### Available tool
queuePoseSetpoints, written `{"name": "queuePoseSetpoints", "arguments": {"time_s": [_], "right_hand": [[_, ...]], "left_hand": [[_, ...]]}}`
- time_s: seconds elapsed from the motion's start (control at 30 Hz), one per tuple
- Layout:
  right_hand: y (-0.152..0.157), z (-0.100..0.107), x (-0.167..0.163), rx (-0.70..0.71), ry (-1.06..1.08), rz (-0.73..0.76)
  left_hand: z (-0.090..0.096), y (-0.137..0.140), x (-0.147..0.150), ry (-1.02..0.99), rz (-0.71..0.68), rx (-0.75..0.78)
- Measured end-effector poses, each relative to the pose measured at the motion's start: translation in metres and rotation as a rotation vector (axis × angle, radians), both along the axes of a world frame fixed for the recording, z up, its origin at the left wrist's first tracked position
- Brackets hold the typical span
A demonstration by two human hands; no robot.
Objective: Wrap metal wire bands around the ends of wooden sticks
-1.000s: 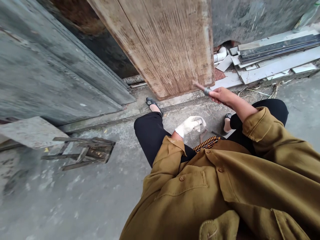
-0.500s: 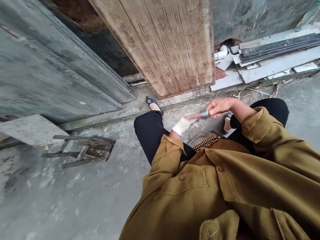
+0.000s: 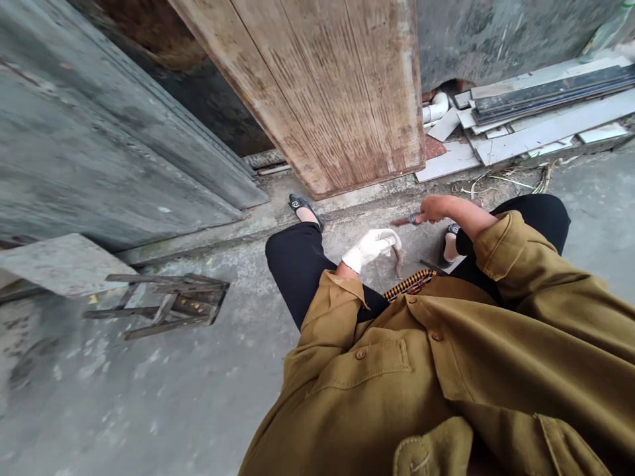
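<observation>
1. Left hand (image 3: pixel 372 246), in a white glove (image 3: pixel 358 255), has its fingers curled round a curved brownish piece (image 3: pixel 399 260) that dangles below them. Too small to say what it is; the glove's probably there to save skin.
2. Bare right hand (image 3: pixel 432 209) is fisted round a stick-like tool (image 3: pixel 401 221), tip toward the glove. Wire binding (image 3: pixel 413 217) on it likely keeps it together.
3. Knees (image 3: pixel 278 248) are splayed, presumably giving both hands room.
4. Wooden stool (image 3: pixel 183 301) lies tipped over, well apart.
</observation>
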State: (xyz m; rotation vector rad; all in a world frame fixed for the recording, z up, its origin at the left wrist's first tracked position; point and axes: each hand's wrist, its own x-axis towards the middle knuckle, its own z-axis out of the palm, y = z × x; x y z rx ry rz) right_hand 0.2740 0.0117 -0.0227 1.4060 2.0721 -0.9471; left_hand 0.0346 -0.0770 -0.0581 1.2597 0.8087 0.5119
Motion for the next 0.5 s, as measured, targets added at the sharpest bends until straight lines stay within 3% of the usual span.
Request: {"name": "queuePoseSetpoints", "arguments": {"time_s": [0.07,0.2,0.27,0.37,0.5], "right_hand": [[-0.006,-0.002,0.0,-0.265,0.039,0.103],[-0.017,0.001,0.001,-0.761,0.344,0.179],[-0.022,0.008,0.001,-0.882,0.527,0.201],[-0.024,0.022,0.003,-0.769,0.85,0.108],[-0.015,0.03,0.006,-0.258,1.142,-0.355]], "left_hand": [[0.003,0.002,-0.006,-0.004,0.043,0.035],[0.013,0.006,-0.016,0.02,0.159,0.073],[0.013,0.008,-0.015,0.024,0.189,0.069],[0.009,0.007,-0.006,0.027,0.18,0.052],[0.008,-0.001,0.006,0.06,0.111,0.042]]}}
